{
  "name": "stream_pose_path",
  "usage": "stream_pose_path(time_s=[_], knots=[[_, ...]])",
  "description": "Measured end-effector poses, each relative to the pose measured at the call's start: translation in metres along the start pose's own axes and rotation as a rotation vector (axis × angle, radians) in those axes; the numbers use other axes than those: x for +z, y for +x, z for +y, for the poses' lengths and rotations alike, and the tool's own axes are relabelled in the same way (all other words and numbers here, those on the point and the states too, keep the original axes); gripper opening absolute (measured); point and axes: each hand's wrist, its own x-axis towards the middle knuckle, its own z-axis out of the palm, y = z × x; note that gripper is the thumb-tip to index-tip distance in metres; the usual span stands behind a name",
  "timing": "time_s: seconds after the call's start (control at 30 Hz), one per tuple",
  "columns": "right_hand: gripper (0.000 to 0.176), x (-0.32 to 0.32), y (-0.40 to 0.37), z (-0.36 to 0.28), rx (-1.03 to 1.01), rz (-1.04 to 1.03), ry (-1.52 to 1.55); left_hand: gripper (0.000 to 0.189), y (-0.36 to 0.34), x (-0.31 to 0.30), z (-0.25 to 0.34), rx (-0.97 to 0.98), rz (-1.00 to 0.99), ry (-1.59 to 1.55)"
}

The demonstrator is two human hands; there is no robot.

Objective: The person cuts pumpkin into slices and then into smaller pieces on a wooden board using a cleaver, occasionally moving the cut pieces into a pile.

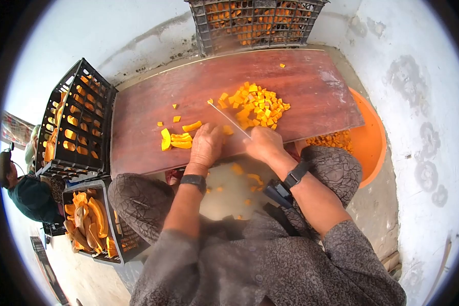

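My right hand is closed round the handle of a knife, whose thin blade points up and left over the reddish board. Curled on the board near its front edge, my left hand has its fingertips beside an orange piece at the blade; whether it grips anything is hidden. Left of it lie several orange pumpkin strips. A heap of diced pumpkin lies just beyond the knife.
Black crates of pumpkin stand at the left and behind the board. A lower crate holds larger pieces. An orange tub with diced pumpkin sits partly under the board's right end. Another person is at far left.
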Motion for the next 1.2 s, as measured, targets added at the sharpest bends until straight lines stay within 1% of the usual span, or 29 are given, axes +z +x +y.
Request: stream_pose_path(time_s=[0.07, 0.2, 0.27, 0.37, 0.53, 0.57, 0.6, 0.77, 0.93, 1.0, 1.07, 1.13, 1.2], knots=[[0.027, -0.001, 0.0, 0.0, -0.011, -0.002, -0.012, 0.022, -0.001, 0.004, -0.002, -0.004, 0.051, -0.059], [0.028, 0.001, 0.002, -0.002, -0.026, -0.015, -0.046, 0.024, -0.003, 0.001, -0.006, 0.001, 0.06, -0.081], [0.028, 0.002, 0.001, -0.001, -0.038, -0.007, -0.059, 0.025, -0.002, 0.001, -0.007, -0.021, -0.015, -0.058], [0.03, -0.002, 0.002, 0.001, -0.039, 0.004, -0.07, 0.029, -0.008, -0.002, -0.001, -0.015, 0.038, -0.105], [0.032, -0.01, -0.009, -0.008, 0.004, 0.003, -0.002, 0.036, -0.019, -0.003, 0.0, -0.025, 0.005, -0.111], [0.034, -0.012, -0.011, -0.01, -0.017, 0.0, -0.002, 0.037, -0.021, -0.001, -0.001, -0.036, 0.004, -0.109], [0.035, -0.014, -0.012, -0.012, -0.04, -0.004, -0.006, 0.037, -0.022, -0.002, -0.001, -0.036, 0.006, -0.113], [0.037, -0.012, -0.012, -0.017, -0.024, -0.017, 0.019, 0.037, -0.026, -0.003, -0.011, -0.058, -0.039, -0.181], [0.038, -0.006, -0.007, -0.02, -0.005, -0.065, 0.043, 0.035, -0.027, 0.001, -0.018, -0.056, 0.025, -0.208], [0.039, -0.006, -0.008, -0.022, -0.029, -0.035, 0.023, 0.034, -0.025, 0.001, -0.017, -0.064, 0.041, -0.221], [0.04, -0.008, -0.011, -0.026, -0.015, -0.031, 0.054, 0.032, -0.024, 0.0, -0.015, -0.043, 0.118, -0.233], [0.04, -0.008, -0.012, -0.027, -0.002, -0.029, 0.085, 0.032, -0.024, 0.003, -0.013, -0.067, 0.112, -0.234], [0.041, -0.006, -0.011, -0.026, -0.081, 0.037, 0.059, 0.032, -0.024, 0.006, -0.014, -0.095, 0.106, -0.232]])
